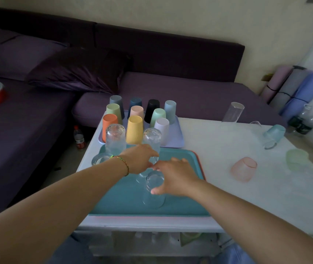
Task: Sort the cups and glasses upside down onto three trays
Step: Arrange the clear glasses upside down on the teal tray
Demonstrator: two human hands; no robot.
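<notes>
A teal tray (125,197) lies on the white table (218,149) in front of me, on top of a pink tray (203,172). My left hand (138,159) reaches over it, fingers curled round the lower part of an upside-down textured glass (152,138). My right hand (174,176) grips a clear glass (154,182) standing upside down on the teal tray, thumb on its near side. Another textured glass (115,138) stands upside down at the tray's far left. Behind, a lilac tray (174,140) holds several coloured cups (134,129) upside down.
Loose on the table to the right are a pink glass (244,168), a green glass (296,159), a teal glass (272,136) on its side and a tall clear glass (232,112). A small glass (99,159) sits at the tray's left edge. A purple sofa (171,96) lies behind.
</notes>
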